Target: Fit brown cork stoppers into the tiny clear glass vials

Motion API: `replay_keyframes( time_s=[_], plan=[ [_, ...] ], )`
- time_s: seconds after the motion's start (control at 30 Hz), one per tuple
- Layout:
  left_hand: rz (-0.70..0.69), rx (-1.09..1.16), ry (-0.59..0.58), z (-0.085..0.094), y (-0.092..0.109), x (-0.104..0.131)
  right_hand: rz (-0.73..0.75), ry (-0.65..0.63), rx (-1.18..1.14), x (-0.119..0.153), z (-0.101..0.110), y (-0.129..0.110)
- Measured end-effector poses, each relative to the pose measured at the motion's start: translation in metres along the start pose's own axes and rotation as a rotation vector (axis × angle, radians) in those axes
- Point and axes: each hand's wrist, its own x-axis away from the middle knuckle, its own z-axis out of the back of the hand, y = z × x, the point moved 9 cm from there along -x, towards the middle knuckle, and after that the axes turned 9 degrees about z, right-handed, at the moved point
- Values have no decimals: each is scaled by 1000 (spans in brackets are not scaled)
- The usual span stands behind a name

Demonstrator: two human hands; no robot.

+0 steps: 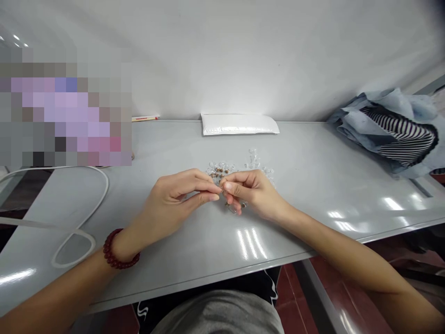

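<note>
My left hand (184, 192), a dark red bead bracelet (111, 250) on its wrist, has its thumb and fingertips drawn close together over the table. My right hand (252, 190) meets it there, thumb and index finger pinched and its other fingers curled beneath. Whatever lies between the fingertips is too small to make out. Just behind and under the hands is a scatter of small clear pieces (253, 158), some of them partly hidden by the fingers. Several small brown pieces (219, 170) lie among them.
A white padded packet (239, 125) lies against the wall at the back of the grey table (306, 185). Folded blue and striped cloth (396, 132) sits at the right. A white cable (100, 199) loops on the left, near a thin red-and-white stick (146, 118). The far left is blurred out.
</note>
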Motion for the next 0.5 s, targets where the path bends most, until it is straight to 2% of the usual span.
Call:
replay_keyframes(
  time_s=[0.23, 0.33, 0.43, 0.5],
  plan=[
    [141, 106, -34, -4, -10, -1, 17, -95, 82, 1, -7, -1],
    [158, 109, -18, -3, -11, -2, 53, -117, 179, 2, -9, -6],
    [164, 29, 8, -1, -10, -4, 126, -106, 355, 4, -8, -19],
    [195, -24, 29, 3, -12, -4, 230, -103, 559, 5, -5, -29]
  ],
)
